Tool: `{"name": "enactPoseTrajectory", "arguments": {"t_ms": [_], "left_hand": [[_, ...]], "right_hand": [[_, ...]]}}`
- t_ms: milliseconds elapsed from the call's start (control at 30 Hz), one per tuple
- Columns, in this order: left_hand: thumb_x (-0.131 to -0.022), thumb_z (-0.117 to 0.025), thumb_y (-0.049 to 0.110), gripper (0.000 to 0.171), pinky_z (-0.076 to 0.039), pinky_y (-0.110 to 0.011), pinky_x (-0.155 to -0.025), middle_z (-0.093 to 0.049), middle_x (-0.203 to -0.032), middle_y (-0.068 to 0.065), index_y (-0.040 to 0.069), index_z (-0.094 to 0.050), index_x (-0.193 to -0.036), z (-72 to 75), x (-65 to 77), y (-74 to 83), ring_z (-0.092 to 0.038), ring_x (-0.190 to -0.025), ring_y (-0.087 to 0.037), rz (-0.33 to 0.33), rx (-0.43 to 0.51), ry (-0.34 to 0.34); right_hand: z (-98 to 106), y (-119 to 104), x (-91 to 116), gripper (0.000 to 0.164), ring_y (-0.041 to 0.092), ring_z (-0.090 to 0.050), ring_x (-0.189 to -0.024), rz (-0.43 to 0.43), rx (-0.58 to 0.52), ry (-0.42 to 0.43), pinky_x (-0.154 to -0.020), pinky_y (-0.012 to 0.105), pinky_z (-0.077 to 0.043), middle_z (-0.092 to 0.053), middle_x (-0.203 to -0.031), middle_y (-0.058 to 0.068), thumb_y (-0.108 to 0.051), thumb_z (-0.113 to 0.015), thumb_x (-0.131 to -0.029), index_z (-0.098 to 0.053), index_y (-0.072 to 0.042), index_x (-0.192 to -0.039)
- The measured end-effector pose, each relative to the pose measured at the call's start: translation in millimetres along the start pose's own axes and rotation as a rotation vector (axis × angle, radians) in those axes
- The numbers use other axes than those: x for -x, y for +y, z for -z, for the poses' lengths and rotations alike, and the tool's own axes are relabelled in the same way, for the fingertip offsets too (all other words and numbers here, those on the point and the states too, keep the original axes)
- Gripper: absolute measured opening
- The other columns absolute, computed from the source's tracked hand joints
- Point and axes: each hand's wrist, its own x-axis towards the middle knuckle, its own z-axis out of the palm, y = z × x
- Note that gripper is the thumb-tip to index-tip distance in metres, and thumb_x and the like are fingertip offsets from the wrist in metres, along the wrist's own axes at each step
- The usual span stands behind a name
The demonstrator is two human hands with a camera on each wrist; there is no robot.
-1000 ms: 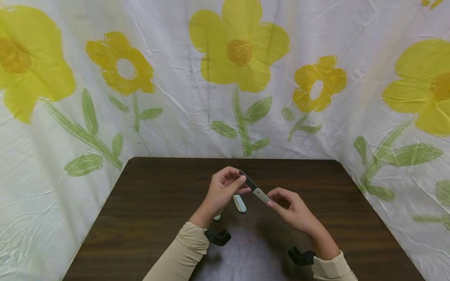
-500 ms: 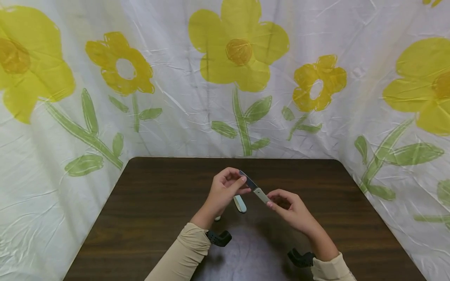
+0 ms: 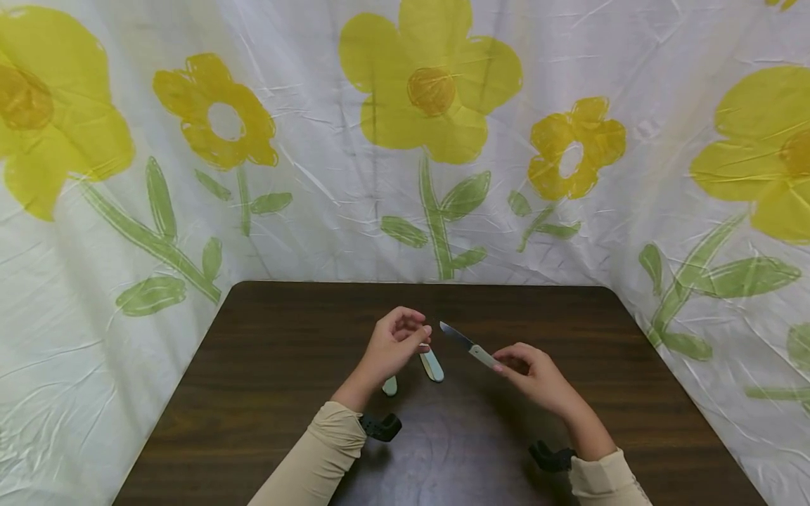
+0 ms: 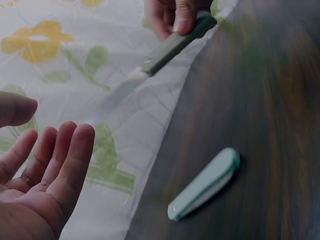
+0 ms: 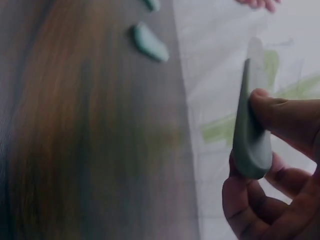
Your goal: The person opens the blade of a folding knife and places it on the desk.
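Note:
My right hand pinches the pale green handle of a folding knife, its blade swung out and pointing up and left. In the right wrist view, the thumb lies along one side of the handle. My left hand hovers just left of the blade tip, apart from it; the left wrist view shows its relaxed fingers holding nothing. Beneath it on the table lies a folded knife in light green. Another green handle-shaped piece shows by the left wrist, partly hidden by that hand.
The dark wood-grain table has a white curtain with yellow flowers round its back and sides. Black straps with camera mounts sit on both wrists.
My left fingers have let go of the blade and drawn back left and slightly down. The right hand has moved a little right with the knife, baring the whole blade.

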Motion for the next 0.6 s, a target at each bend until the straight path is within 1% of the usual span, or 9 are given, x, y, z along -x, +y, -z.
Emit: {"name": "enactPoseTrajectory", "arguments": {"t_ms": [100,167,267,333,433,533,600], "left_hand": [[-0.101,-0.068,0.001,0.022,-0.066,-0.047,-0.084,-0.070,-0.105,-0.023,-0.004,-0.061,-0.120,5.8,0.4,-4.6,-0.073,-0.082,-0.012,0.004,-0.071,-0.007],[-0.101,-0.069,0.004,0.023,-0.066,-0.041,-0.081,-0.070,-0.106,-0.026,-0.006,-0.061,-0.120,9.6,0.9,-7.6,-0.073,-0.081,-0.015,0.005,-0.134,-0.018],[-0.101,-0.071,0.009,0.024,-0.061,-0.031,-0.073,-0.071,-0.107,-0.025,-0.005,-0.063,-0.118,15.4,3.0,-11.3,-0.072,-0.082,-0.020,0.011,-0.239,-0.031],[-0.101,-0.073,0.013,0.025,-0.056,-0.027,-0.070,-0.072,-0.107,-0.022,-0.003,-0.065,-0.117,18.5,4.6,-13.5,-0.073,-0.085,-0.024,0.025,-0.291,-0.036],[-0.101,-0.073,0.017,0.024,-0.053,-0.029,-0.070,-0.073,-0.107,-0.017,0.000,-0.067,-0.116,21.4,6.3,-16.0,-0.073,-0.088,-0.025,0.054,-0.346,-0.037],[-0.101,-0.073,0.017,0.022,-0.054,-0.031,-0.072,-0.074,-0.107,-0.015,0.001,-0.068,-0.116,22.9,7.2,-17.7,-0.072,-0.091,-0.023,0.080,-0.390,-0.032],[-0.101,-0.072,0.018,0.024,-0.056,-0.031,-0.074,-0.074,-0.108,-0.014,0.001,-0.068,-0.116,24.0,7.8,-19.1,-0.072,-0.093,-0.024,0.093,-0.419,-0.030]], "right_hand": [[2.0,7.2,-0.4,0.017,0.004,-0.061,-0.082,-0.049,0.055,-0.027,-0.068,0.024,-0.052,-0.073,-0.102,0.005,-0.017,-0.076,-0.100,-0.078,-0.007,-0.113],[3.0,12.2,-0.1,0.017,0.004,-0.059,-0.081,-0.071,0.077,-0.056,-0.068,0.024,-0.051,-0.073,-0.103,0.005,-0.018,-0.075,-0.101,-0.078,-0.006,-0.113],[3.3,19.2,-0.1,0.018,0.006,-0.057,-0.078,-0.095,0.088,-0.094,-0.066,0.025,-0.050,-0.073,-0.101,0.005,-0.018,-0.073,-0.102,-0.077,-0.006,-0.114],[3.3,23.7,-0.3,0.019,0.006,-0.057,-0.078,-0.100,0.098,-0.114,-0.066,0.025,-0.050,-0.073,-0.100,0.004,-0.019,-0.072,-0.103,-0.077,-0.005,-0.114],[3.5,29.8,-0.8,0.018,0.006,-0.057,-0.078,-0.124,0.124,-0.128,-0.067,0.025,-0.049,-0.073,-0.097,0.002,-0.020,-0.072,-0.103,-0.077,-0.006,-0.113],[4.4,34.2,-0.6,0.019,0.007,-0.058,-0.080,-0.144,0.148,-0.147,-0.070,0.025,-0.050,-0.074,-0.098,0.000,-0.021,-0.072,-0.103,-0.078,-0.007,-0.114],[4.6,36.3,-0.3,0.018,0.008,-0.059,-0.082,-0.155,0.156,-0.159,-0.071,0.026,-0.050,-0.074,-0.098,0.000,-0.021,-0.072,-0.103,-0.078,-0.007,-0.113]]}}
